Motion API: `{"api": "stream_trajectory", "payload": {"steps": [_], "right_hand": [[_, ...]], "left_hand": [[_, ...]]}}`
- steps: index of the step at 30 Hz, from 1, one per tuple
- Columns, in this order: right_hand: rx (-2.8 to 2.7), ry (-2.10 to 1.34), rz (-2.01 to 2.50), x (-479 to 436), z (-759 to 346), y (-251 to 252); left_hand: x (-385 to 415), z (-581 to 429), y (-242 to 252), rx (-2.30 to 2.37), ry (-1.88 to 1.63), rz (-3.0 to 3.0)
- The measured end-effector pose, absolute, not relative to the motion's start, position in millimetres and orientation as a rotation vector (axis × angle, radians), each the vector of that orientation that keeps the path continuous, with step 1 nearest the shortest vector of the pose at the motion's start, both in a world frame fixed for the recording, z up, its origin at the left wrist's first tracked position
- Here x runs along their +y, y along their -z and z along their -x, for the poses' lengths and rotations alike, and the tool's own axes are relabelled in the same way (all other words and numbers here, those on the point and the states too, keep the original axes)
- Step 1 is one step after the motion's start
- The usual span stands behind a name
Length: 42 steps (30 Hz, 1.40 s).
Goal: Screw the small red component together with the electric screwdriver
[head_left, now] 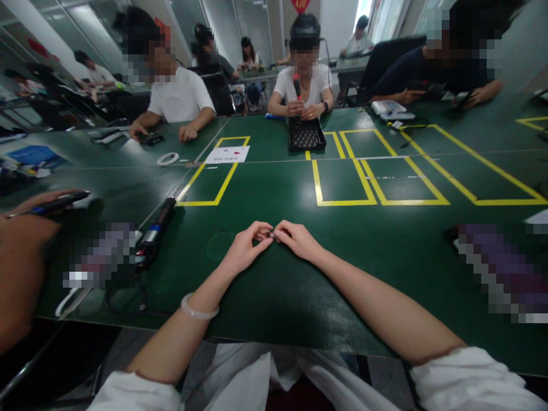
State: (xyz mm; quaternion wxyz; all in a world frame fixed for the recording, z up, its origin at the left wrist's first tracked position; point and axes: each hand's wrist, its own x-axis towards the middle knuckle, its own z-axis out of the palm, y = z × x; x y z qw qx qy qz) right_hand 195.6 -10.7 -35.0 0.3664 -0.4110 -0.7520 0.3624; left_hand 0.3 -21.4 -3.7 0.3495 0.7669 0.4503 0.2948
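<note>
White sleeves (475, 379), loosely creased; pale bangle (197, 314) (smooth, plain, faintly translucent) around left forearm (171, 345).

A tiny greyish piece (271, 234) is catching a little light over there, sitting between the fingertips of the left hand (248, 245) and right hand (297, 240) above the green tabletop (269, 302); its exact shape is escaping me.

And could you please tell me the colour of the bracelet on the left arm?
The bracelet is whitish, seen in the head view.
</note>
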Motion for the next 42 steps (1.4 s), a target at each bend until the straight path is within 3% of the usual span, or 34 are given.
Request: {"api": "stream_trajectory", "payload": {"steps": [21,29,35,42], "right_hand": [[-1.881,-0.994,0.882,-11.5,-193.7,39.0],[-1.895,-1.004,0.92,-11.7,-193.8,40.5],[-1.894,-1.023,0.926,-11.0,-193.3,41.2],[-1.904,-1.022,0.918,-10.2,-193.0,44.0]], "left_hand": [[-19.6,8.4,-4.3,1.215,-0.721,-2.016],[-18.0,78.3,-27.2,1.53,-0.931,-1.988],[-30.1,189.5,-28.1,2.158,-0.621,-2.192],[-40.1,254.0,-12.4,2.425,-0.231,-2.05]]}}
